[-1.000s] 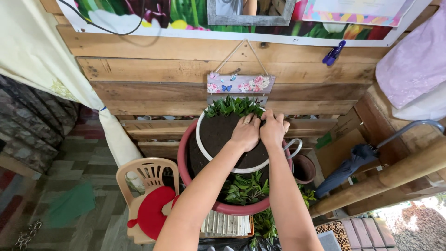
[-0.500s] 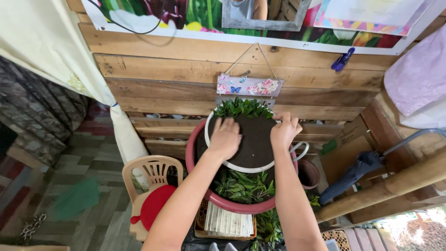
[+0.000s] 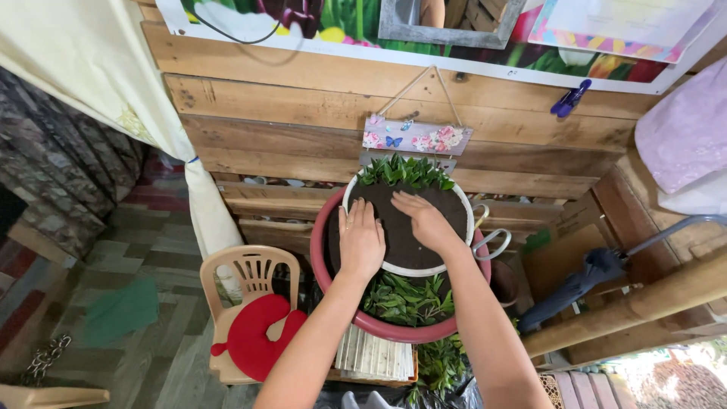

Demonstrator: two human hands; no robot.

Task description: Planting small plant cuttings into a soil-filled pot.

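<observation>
I look down on a wooden plank wall [image 3: 303, 98], the biggest thing in front of me, with a pale curtain [image 3: 91, 68] hanging at its left end. Below it the red basin [image 3: 394, 327] is the largest container: it holds green leafy cuttings [image 3: 405, 299] along its near side, and the white-rimmed round pot [image 3: 424, 270] sits inside it toward the wall. That pot is filled with dark soil [image 3: 401, 235], and a row of green leaves [image 3: 405, 173] stands along its far edge, just under a small flowered hanging sign [image 3: 416, 136].

My left hand [image 3: 361, 241] lies flat and unclenched, palm down, fingers stretched toward the wall; it rests over the pot's left rim, partly on the soil and partly over the basin's dark inside. My right hand [image 3: 425, 221] is also flat and released, palm down on the soil near the pot's middle, fingers pointing left and away toward the left hand. The two hands are near each other but not touching, and neither grips anything.

The pot is round, so I see no long axis; its mouth faces up at me.

Left of the basin stands a tan plastic chair [image 3: 242, 273] with a red cushion [image 3: 257, 341]. To the right a folded dark umbrella [image 3: 583, 284] leans. A blue clothes peg [image 3: 569, 98] is clipped high on the wall.
</observation>
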